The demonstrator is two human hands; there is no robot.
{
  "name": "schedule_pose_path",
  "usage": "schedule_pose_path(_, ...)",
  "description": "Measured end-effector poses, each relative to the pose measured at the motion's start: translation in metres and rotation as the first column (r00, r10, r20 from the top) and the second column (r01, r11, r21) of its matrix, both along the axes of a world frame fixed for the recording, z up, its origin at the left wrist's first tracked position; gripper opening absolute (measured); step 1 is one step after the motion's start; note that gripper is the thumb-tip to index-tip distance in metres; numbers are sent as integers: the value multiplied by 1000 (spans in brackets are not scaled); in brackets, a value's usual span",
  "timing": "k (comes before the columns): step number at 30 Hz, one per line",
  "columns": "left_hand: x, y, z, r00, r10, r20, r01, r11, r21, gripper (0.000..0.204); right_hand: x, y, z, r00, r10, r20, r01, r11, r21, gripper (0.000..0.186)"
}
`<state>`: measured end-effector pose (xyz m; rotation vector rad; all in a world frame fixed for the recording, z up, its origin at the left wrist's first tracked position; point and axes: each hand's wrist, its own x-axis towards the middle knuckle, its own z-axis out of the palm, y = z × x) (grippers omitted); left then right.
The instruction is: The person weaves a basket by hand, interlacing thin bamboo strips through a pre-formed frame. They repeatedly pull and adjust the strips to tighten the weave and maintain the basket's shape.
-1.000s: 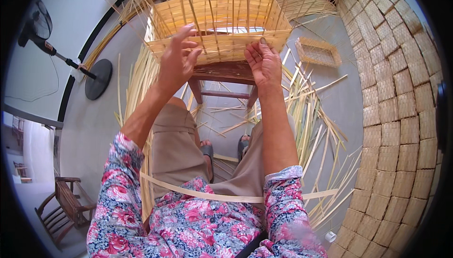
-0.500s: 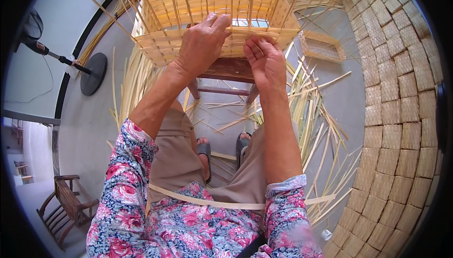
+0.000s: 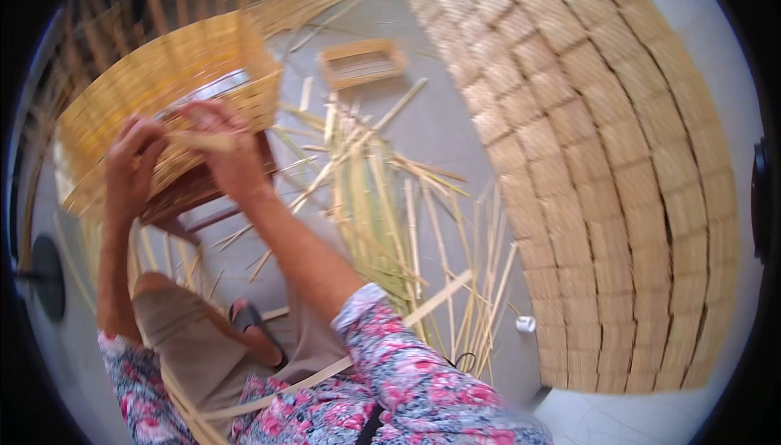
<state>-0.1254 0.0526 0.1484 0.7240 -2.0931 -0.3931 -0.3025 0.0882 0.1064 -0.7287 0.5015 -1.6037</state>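
A large yellow woven basket (image 3: 85,136) with tall upright stakes rests on a dark wooden stool (image 3: 195,189) at the left. Both my hands are at its near rim. My left hand (image 3: 134,156) is closed, with the fingertips pinching the end of a flat pale bamboo strip (image 3: 199,141). My right hand (image 3: 226,148) is bent over the rim and closed around the same strip. Motion blur softens the fingers and weave, and the hands hide part of the rim. Another long strip (image 3: 305,382) lies across my lap.
Loose bamboo strips (image 3: 374,201) litter the grey floor right of the stool. A small rectangular woven frame (image 3: 362,63) lies beyond them. Stacked woven tiles or boxes (image 3: 586,185) line the right side. A small white roll (image 3: 525,324) sits near them. At the left stands a dark round base (image 3: 49,278).
The view has swung to the right, so basket and hands now appear farther left. My hands are closer together, and the strip between them shows more plainly.
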Motion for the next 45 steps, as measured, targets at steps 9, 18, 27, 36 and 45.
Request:
schedule_pose_path(9,-2,-9,4,998,-65,23,61,984,169,8,-10,5,20,805,-281,-523,35,901,-432,37)
schedule_pose_path(18,-9,-12,10,998,-59,-10,60,986,154,8,4,-1,-10,946,-310,-94,280,928,-244,12)
schedule_pose_path(27,-18,-10,6,986,160,-43,-159,987,32,8,14,18,21,943,-192,273,131,965,226,15)
schedule_pose_path(36,-29,-11,3,962,274,-10,-274,960,-65,7,0,26,22,856,-303,-419,294,952,-87,28)
schedule_pose_path(45,-27,-16,-4,967,254,-10,-254,965,-64,7,-61,-31,35,390,-554,-735,484,803,-349,24)
